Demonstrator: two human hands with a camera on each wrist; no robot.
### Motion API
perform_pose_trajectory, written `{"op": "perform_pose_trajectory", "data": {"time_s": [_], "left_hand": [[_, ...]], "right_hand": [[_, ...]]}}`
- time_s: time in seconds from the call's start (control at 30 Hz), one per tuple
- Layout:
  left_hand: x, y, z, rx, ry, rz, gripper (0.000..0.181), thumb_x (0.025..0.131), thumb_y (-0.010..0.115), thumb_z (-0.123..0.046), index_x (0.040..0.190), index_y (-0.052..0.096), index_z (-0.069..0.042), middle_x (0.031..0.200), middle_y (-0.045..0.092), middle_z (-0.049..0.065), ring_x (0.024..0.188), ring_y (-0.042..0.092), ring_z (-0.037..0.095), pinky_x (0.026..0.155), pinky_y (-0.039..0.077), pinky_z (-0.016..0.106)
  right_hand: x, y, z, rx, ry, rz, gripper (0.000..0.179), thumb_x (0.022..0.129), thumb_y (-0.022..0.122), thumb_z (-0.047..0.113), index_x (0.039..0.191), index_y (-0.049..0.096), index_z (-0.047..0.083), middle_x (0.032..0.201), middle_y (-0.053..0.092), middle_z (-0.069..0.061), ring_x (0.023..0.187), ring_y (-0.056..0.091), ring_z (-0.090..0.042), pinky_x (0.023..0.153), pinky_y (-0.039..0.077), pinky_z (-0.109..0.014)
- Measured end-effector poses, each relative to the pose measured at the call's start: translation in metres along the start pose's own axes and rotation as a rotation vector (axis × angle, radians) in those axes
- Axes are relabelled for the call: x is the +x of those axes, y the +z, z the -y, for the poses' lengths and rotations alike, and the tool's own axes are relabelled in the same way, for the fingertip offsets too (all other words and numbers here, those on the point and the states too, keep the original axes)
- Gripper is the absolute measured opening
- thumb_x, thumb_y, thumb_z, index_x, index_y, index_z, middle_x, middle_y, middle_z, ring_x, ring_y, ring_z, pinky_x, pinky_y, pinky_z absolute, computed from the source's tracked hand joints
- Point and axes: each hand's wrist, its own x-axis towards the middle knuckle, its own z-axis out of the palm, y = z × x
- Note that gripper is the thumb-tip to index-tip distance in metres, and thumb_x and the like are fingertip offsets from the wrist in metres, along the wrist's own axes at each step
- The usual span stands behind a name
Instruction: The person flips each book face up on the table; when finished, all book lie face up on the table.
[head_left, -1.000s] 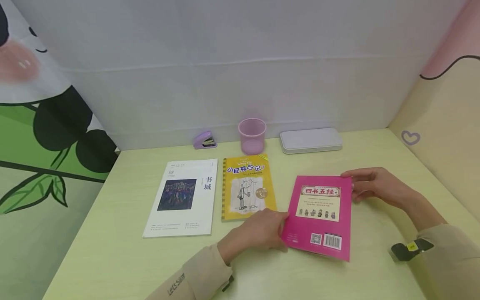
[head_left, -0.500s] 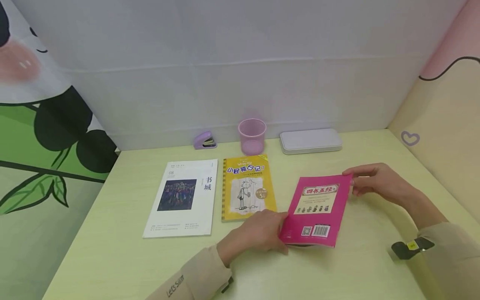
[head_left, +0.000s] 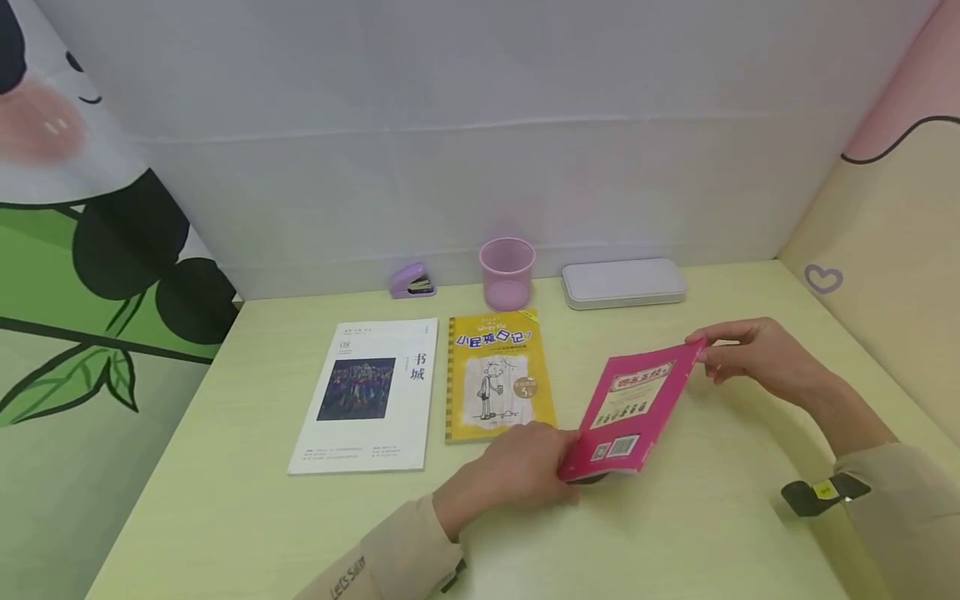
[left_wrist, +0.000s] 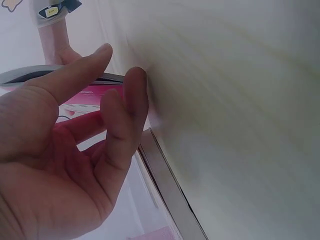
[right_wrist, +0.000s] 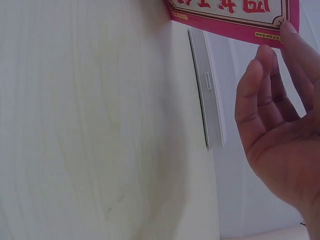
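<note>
A pink book leans over the table with its right edge raised and its back cover, with a barcode, facing up. At its upper right corner my right hand pinches the cover between thumb and forefinger, as the right wrist view also shows. My left hand holds the lower left edge, low against the table; in the left wrist view its thumb and fingers lie on either side of the book. Just left of the pink book lies a yellow book with a cartoon figure, partly behind my left hand.
A white magazine lies flat at the left on the pale table. Along the back wall stand a purple stapler, a pink mesh cup and a light grey case.
The pink book has tilted up from nearly flat, its right side lifting and swinging left. My right hand has risen slightly with the corner; my left hand has stayed almost in place.
</note>
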Motion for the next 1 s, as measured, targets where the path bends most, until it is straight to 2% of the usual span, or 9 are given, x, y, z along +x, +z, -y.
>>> {"op": "perform_pose_trajectory", "data": {"time_s": [0.1, 0.2, 0.37, 0.47, 0.6, 0.73, 0.87, 1.0], "left_hand": [[-0.002, -0.001, 0.002, -0.013, 0.017, 0.004, 0.069, 0.087, 0.088, -0.029, 0.15, 0.061, -0.02, 0.086, 0.066, -0.006, 0.073, 0.055, 0.007, 0.066, 0.045, 0.019], [-0.004, -0.002, 0.004, -0.027, 0.026, 0.002, 0.067, 0.089, 0.085, -0.025, 0.151, 0.06, -0.023, 0.078, 0.061, -0.006, 0.07, 0.056, 0.008, 0.063, 0.044, 0.02], [-0.005, -0.004, 0.006, -0.042, 0.03, -0.022, 0.055, 0.092, 0.081, -0.019, 0.145, 0.067, -0.025, 0.081, 0.064, -0.009, 0.071, 0.057, 0.008, 0.064, 0.046, 0.021], [-0.006, -0.006, 0.007, -0.072, 0.031, -0.043, 0.045, 0.094, 0.079, -0.015, 0.137, 0.073, -0.02, 0.08, 0.066, -0.008, 0.065, 0.058, 0.008, 0.06, 0.047, 0.021], [-0.008, -0.01, 0.009, -0.13, 0.012, -0.069, 0.025, 0.095, 0.078, -0.016, 0.119, 0.08, -0.011, 0.08, 0.068, -0.007, 0.057, 0.06, 0.008, 0.056, 0.049, 0.021], [-0.01, -0.016, 0.014, -0.188, -0.001, -0.106, 0.013, 0.097, 0.078, -0.017, 0.108, 0.081, -0.01, 0.083, 0.073, -0.005, 0.055, 0.061, 0.008, 0.057, 0.05, 0.022], [-0.012, -0.022, 0.019, -0.232, 0.019, -0.149, 0.014, 0.096, 0.079, -0.014, 0.107, 0.082, -0.007, 0.09, 0.078, 0.001, 0.054, 0.063, 0.009, 0.058, 0.051, 0.021], [-0.013, -0.027, 0.023, -0.276, 0.011, -0.159, 0.019, 0.093, 0.082, -0.014, 0.11, 0.082, -0.005, 0.095, 0.079, 0.003, 0.055, 0.065, 0.012, 0.058, 0.053, 0.023]], "right_hand": [[-0.001, 0.001, 0.005, -0.011, -0.01, -0.013, 0.023, 0.1, 0.073, 0.015, 0.121, 0.079, 0.018, 0.107, 0.075, 0.014, 0.081, 0.07, -0.021, 0.075, 0.063, -0.033], [0.0, 0.001, 0.009, -0.019, -0.031, -0.016, 0.024, 0.1, 0.074, 0.015, 0.123, 0.078, 0.015, 0.107, 0.075, 0.013, 0.082, 0.069, -0.02, 0.074, 0.063, -0.034], [0.003, 0.003, 0.016, -0.015, -0.075, 0.005, 0.029, 0.103, 0.07, 0.017, 0.13, 0.075, 0.007, 0.116, 0.079, 0.015, 0.085, 0.073, -0.02, 0.069, 0.063, -0.035], [0.005, 0.001, 0.019, 0.049, -0.102, 0.035, 0.026, 0.103, 0.068, 0.012, 0.128, 0.075, 0.006, 0.119, 0.079, 0.012, 0.082, 0.074, -0.018, 0.064, 0.061, -0.032], [0.007, -0.002, 0.023, 0.136, -0.118, 0.036, 0.022, 0.101, 0.068, 0.002, 0.119, 0.079, 0.009, 0.112, 0.081, 0.007, 0.074, 0.072, -0.014, 0.06, 0.059, -0.03], [0.007, -0.005, 0.026, 0.109, -0.077, -0.02, 0.021, 0.101, 0.07, 0.004, 0.11, 0.082, 0.019, 0.097, 0.081, 0.005, 0.07, 0.071, -0.014, 0.062, 0.061, -0.03], [0.007, -0.007, 0.029, 0.065, -0.043, -0.04, 0.019, 0.101, 0.071, 0.008, 0.109, 0.081, 0.021, 0.092, 0.079, 0.004, 0.068, 0.069, -0.016, 0.064, 0.062, -0.03], [0.008, -0.006, 0.032, 0.056, -0.051, -0.04, 0.016, 0.101, 0.072, 0.01, 0.111, 0.08, 0.02, 0.092, 0.078, 0.002, 0.064, 0.067, -0.016, 0.065, 0.062, -0.03]]}}
